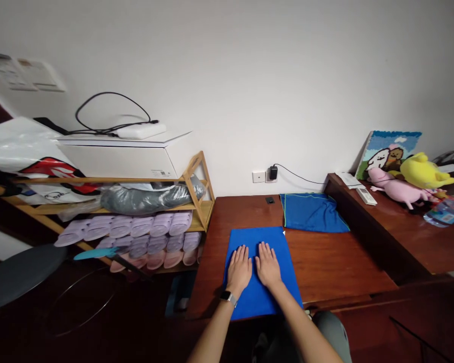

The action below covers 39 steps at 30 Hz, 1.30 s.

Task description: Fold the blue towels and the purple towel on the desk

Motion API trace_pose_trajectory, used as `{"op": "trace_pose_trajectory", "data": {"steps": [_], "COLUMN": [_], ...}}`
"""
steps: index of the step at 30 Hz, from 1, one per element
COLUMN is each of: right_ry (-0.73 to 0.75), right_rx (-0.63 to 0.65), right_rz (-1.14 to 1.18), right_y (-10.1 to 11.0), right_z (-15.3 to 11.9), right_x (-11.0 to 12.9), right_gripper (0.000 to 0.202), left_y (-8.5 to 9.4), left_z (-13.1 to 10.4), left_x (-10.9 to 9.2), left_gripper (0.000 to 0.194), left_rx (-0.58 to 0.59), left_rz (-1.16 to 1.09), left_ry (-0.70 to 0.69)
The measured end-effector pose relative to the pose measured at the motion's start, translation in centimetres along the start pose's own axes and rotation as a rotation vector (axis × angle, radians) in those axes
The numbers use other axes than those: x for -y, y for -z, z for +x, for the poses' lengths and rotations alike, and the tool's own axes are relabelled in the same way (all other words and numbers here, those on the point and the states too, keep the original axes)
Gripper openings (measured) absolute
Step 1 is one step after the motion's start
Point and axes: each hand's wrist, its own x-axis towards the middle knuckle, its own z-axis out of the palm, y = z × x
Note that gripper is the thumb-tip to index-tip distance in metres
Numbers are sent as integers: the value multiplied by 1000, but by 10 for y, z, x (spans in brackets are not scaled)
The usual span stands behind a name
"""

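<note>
A bright blue cloth (255,302) lies spread out on the brown wooden desk (325,259), its near edge reaching the desk's front. My left hand (239,268) rests flat on its left half, fingers stretched forward, with a watch (229,297) on the wrist. Beside it, my right hand (268,265) is also laid flat on the cloth, palm down. A small gap separates the two hands. Farther back on the desk, a darker blue cloth (312,213) with a light green edge lies with some wrinkles. Both palms are hidden from above.
On the left, a wooden rack (200,201) holds several slippers (132,227) and a white box (124,159). A raised brown surface (404,232) on the right bears plush toys (397,191), a remote (366,196) and a plastic bottle (444,213). A black plug (273,173) sits in the wall.
</note>
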Motion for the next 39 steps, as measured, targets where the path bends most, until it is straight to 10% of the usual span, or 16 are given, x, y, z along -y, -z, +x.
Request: {"op": "trace_pose_trajectory", "data": {"steps": [4,11,21,31,39], "right_ry": [-10,-202,-102,-144,-135], "right_rx": [42,19,13,67,41], "right_rz": [11,-46,-34,-55,-46], "right_y": [-10,8,6,13,11], "right_z": [-6,-23,-11,-13,-13], "right_x": [5,-86,-51,-51,-53], "right_gripper": [63,65,65,64,65], "left_y": [-5,-8,-25,-1,-12], "left_z": [8,-20,26,-6,3], "left_x": [6,51,-40,45,-42], "left_gripper": [59,64,66,61,61], "left_rx": [66,7,42,-52,31], "left_rz": [-7,8,-68,-1,-57], "left_ry": [-42,108,-17,162,-47]}}
